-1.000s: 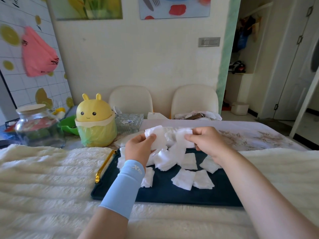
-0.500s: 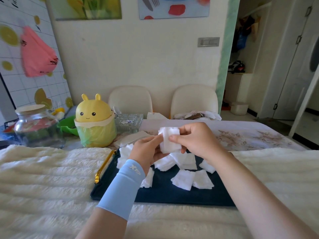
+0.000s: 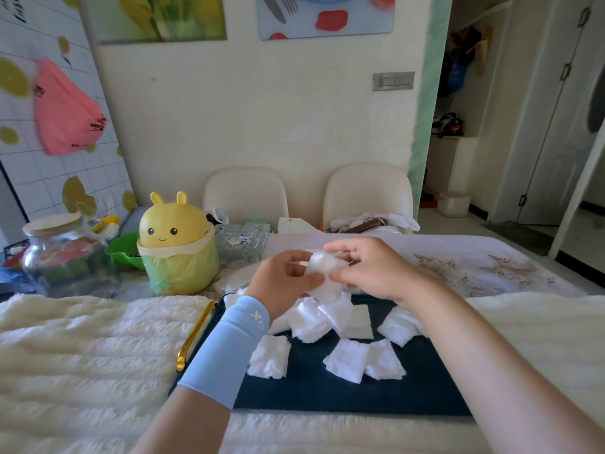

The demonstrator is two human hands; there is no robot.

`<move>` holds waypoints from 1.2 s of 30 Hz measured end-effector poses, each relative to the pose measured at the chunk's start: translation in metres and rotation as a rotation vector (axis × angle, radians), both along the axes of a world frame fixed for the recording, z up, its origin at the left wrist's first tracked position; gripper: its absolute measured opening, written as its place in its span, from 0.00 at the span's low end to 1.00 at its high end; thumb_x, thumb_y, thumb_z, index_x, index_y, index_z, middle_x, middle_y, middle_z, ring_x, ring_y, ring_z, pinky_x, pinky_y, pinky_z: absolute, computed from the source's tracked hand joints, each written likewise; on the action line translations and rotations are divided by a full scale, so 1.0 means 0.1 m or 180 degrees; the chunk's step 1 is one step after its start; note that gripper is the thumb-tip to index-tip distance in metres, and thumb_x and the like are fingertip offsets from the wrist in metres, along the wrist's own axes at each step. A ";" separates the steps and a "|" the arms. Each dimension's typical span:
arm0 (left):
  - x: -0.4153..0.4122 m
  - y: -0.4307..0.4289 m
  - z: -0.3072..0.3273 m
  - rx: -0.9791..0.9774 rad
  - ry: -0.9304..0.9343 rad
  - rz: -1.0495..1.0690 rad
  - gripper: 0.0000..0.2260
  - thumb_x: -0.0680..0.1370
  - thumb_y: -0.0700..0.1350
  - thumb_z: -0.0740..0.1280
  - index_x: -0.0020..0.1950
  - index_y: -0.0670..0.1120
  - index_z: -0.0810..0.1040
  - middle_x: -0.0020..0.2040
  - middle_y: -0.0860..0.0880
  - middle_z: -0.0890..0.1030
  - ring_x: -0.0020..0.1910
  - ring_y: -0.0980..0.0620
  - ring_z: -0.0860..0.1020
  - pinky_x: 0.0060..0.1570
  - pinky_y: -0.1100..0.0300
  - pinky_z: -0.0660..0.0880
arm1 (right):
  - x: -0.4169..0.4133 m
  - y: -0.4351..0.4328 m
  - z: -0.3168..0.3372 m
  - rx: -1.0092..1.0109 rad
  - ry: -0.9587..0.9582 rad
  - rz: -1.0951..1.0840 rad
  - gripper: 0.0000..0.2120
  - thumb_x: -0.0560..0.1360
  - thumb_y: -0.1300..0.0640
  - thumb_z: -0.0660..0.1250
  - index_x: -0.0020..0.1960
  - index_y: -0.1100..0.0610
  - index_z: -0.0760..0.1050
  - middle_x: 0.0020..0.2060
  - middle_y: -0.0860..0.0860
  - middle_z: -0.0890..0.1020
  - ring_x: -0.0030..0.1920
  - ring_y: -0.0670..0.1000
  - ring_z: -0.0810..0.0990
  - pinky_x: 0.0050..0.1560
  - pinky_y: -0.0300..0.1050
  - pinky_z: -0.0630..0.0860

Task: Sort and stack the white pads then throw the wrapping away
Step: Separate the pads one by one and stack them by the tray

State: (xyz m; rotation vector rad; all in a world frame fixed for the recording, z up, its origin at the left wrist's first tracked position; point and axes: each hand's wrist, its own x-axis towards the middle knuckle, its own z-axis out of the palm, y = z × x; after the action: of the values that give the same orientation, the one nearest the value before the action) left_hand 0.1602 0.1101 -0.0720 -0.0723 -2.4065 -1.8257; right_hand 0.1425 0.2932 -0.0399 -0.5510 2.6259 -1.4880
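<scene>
This is a home, in its dining room. Two cream chairs (image 3: pixel 246 194) stand at the far side of a table (image 3: pixel 474 267) under a flowered cloth. On the far wall hang a picture of a knife and fork (image 3: pixel 327 14) and a light switch plate (image 3: pixel 393 81). A lemon-patterned tiled wall (image 3: pixel 49 191) rises on the left. Household bits crowd the table's far left: a glass jar (image 3: pixel 62 257), a green bowl (image 3: pixel 126 250) and a yellow rabbit-eared bin (image 3: pixel 176 244) lined with a bag. On the right, a doorway (image 3: pixel 458 142) opens onto shelves and hanging bags, beside white doors (image 3: pixel 556 126).
</scene>
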 end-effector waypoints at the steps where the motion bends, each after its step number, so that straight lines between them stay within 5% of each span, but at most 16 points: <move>1: -0.08 -0.01 0.05 -0.0094 0.0023 0.0036 0.17 0.73 0.41 0.76 0.60 0.47 0.78 0.51 0.41 0.84 0.46 0.47 0.84 0.44 0.59 0.81 | -0.06 -0.01 0.05 0.0000 -0.0093 0.0006 0.20 0.74 0.57 0.74 0.65 0.49 0.78 0.54 0.47 0.83 0.53 0.51 0.84 0.55 0.47 0.82; 5: -0.38 0.00 0.24 -0.0361 0.0103 0.0003 0.21 0.69 0.45 0.80 0.58 0.51 0.76 0.48 0.52 0.81 0.45 0.52 0.81 0.43 0.57 0.82 | -0.38 -0.02 0.21 0.0195 -0.0545 0.0287 0.16 0.68 0.48 0.80 0.51 0.56 0.84 0.48 0.49 0.86 0.53 0.49 0.84 0.54 0.49 0.83; 8: -0.68 -0.02 0.27 -0.0633 -0.0033 -0.0054 0.19 0.69 0.45 0.79 0.55 0.53 0.76 0.49 0.53 0.80 0.45 0.51 0.80 0.42 0.54 0.82 | -0.65 -0.02 0.26 0.0364 -0.0484 0.0108 0.06 0.74 0.56 0.76 0.41 0.54 0.80 0.43 0.49 0.82 0.49 0.50 0.82 0.52 0.49 0.84; 12: -1.04 -0.06 0.17 -0.1569 -0.0099 0.0036 0.11 0.74 0.45 0.73 0.54 0.54 0.77 0.50 0.54 0.80 0.48 0.51 0.79 0.48 0.62 0.76 | -1.01 -0.05 0.17 0.1089 -0.0331 -0.0378 0.05 0.77 0.57 0.70 0.46 0.58 0.76 0.45 0.52 0.79 0.45 0.53 0.83 0.45 0.47 0.84; 15: -1.18 -0.02 0.05 -0.2187 -0.0225 -0.0099 0.11 0.76 0.46 0.71 0.57 0.54 0.79 0.57 0.53 0.78 0.54 0.51 0.78 0.52 0.61 0.75 | -1.12 -0.14 0.06 0.1716 -0.0285 -0.0480 0.11 0.77 0.58 0.71 0.37 0.56 0.72 0.39 0.50 0.77 0.36 0.54 0.81 0.35 0.45 0.82; 18: -1.24 0.01 -0.06 -0.2613 -0.0386 -0.0260 0.16 0.75 0.48 0.70 0.63 0.54 0.78 0.61 0.51 0.74 0.59 0.50 0.76 0.57 0.57 0.75 | -1.16 -0.25 -0.03 0.2354 -0.0032 -0.0453 0.17 0.75 0.61 0.69 0.32 0.56 0.64 0.30 0.51 0.69 0.28 0.51 0.68 0.26 0.41 0.65; 20: -1.26 0.00 -0.12 -0.2642 -0.0386 -0.0265 0.17 0.75 0.50 0.71 0.64 0.54 0.78 0.61 0.51 0.73 0.60 0.49 0.75 0.60 0.56 0.74 | -1.17 -0.31 -0.08 0.2709 0.0144 -0.0486 0.15 0.74 0.64 0.66 0.33 0.56 0.63 0.31 0.51 0.67 0.29 0.50 0.65 0.26 0.41 0.61; 23: -1.27 -0.04 -0.18 -0.2476 -0.0291 -0.0226 0.17 0.75 0.50 0.71 0.63 0.54 0.78 0.59 0.51 0.74 0.59 0.50 0.74 0.59 0.57 0.73 | -1.18 -0.38 -0.08 0.3019 0.0311 -0.0671 0.05 0.74 0.66 0.64 0.44 0.58 0.72 0.38 0.52 0.73 0.36 0.51 0.73 0.35 0.42 0.70; 26: -1.25 -0.06 -0.20 -0.2410 -0.0226 -0.0237 0.17 0.75 0.48 0.71 0.64 0.54 0.78 0.59 0.52 0.74 0.58 0.50 0.74 0.57 0.59 0.72 | -1.17 -0.49 -0.12 0.3125 0.0197 -0.0714 0.12 0.75 0.65 0.65 0.58 0.60 0.76 0.50 0.55 0.79 0.52 0.56 0.80 0.51 0.45 0.76; 28: -1.23 -0.07 -0.22 -0.2365 -0.0215 -0.0233 0.17 0.76 0.47 0.70 0.64 0.54 0.77 0.59 0.52 0.75 0.59 0.50 0.75 0.58 0.60 0.72 | -1.17 -0.58 -0.17 0.3171 -0.0062 -0.0732 0.12 0.74 0.60 0.68 0.57 0.58 0.76 0.46 0.53 0.79 0.51 0.55 0.79 0.57 0.46 0.76; 32: -1.20 -0.09 -0.23 -0.2248 -0.0229 -0.0213 0.15 0.77 0.44 0.66 0.63 0.54 0.78 0.61 0.52 0.75 0.60 0.50 0.75 0.56 0.60 0.72 | -1.21 -0.61 -0.14 0.2436 -0.1011 -0.0522 0.06 0.77 0.59 0.65 0.47 0.60 0.78 0.45 0.59 0.83 0.47 0.59 0.83 0.47 0.46 0.75; 36: -1.18 -0.11 -0.22 -0.2219 -0.0296 -0.0253 0.16 0.78 0.41 0.62 0.64 0.54 0.78 0.63 0.51 0.76 0.61 0.50 0.75 0.60 0.59 0.73 | -1.14 -0.38 0.11 0.1660 -0.1613 -0.0700 0.17 0.84 0.55 0.52 0.60 0.65 0.75 0.54 0.62 0.85 0.42 0.57 0.83 0.37 0.44 0.71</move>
State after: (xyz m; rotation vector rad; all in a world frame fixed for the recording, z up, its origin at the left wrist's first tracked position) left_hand 0.0418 0.0990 -0.0943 -0.1467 -3.0176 -0.9426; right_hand 0.0289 0.2551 -0.0293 0.1486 2.5404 -0.7685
